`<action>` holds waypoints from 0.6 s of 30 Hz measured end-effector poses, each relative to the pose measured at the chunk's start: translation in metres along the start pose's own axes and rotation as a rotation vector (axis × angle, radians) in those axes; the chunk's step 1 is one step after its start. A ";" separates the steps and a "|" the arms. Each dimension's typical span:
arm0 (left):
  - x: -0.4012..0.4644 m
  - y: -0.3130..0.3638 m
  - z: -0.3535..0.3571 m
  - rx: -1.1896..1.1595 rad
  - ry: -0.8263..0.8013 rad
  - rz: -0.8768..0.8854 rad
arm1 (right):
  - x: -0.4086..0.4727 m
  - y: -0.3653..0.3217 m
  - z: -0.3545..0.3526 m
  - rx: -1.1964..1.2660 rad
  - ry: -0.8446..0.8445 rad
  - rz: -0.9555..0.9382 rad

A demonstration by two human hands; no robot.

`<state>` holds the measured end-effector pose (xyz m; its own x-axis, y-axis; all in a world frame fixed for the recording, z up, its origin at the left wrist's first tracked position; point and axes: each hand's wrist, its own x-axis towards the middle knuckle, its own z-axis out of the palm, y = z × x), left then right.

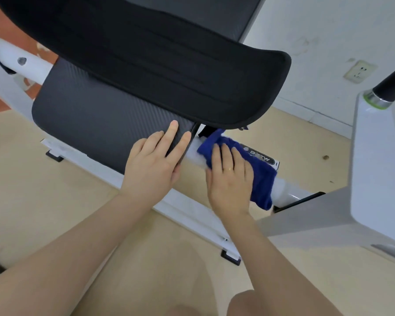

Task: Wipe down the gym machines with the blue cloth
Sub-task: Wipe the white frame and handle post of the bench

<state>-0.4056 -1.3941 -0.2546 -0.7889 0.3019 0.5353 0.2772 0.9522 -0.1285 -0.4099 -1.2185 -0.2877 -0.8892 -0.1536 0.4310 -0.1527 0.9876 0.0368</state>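
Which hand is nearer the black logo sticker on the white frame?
Right. The right hand presses the blue cloth on the white frame right beside the logo sticker; the left hand rests on the black seat pad, farther away.

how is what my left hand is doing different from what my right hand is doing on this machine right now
The left hand is bare and lies on the corner of the dark seat pad; the right hand presses the blue cloth onto the white frame bar. The left hand's thumb hooks under the pad edge; the right hand lies flat, fingers straight. The right hand wears a ring, the left shows none. Both rest palm down, side by side.
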 end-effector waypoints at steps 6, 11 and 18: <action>0.001 -0.005 -0.010 -0.078 -0.093 0.004 | -0.007 -0.014 0.012 -0.108 -0.003 -0.288; 0.001 -0.007 -0.013 -0.101 -0.142 0.001 | -0.020 0.019 0.012 -0.209 -0.006 -0.422; -0.002 -0.003 -0.010 -0.127 -0.115 -0.034 | -0.043 0.022 0.017 -0.172 0.025 -0.307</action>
<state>-0.3990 -1.3980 -0.2469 -0.8543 0.2799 0.4379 0.3106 0.9505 -0.0016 -0.3821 -1.1906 -0.3210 -0.8020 -0.4450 0.3983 -0.3344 0.8872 0.3179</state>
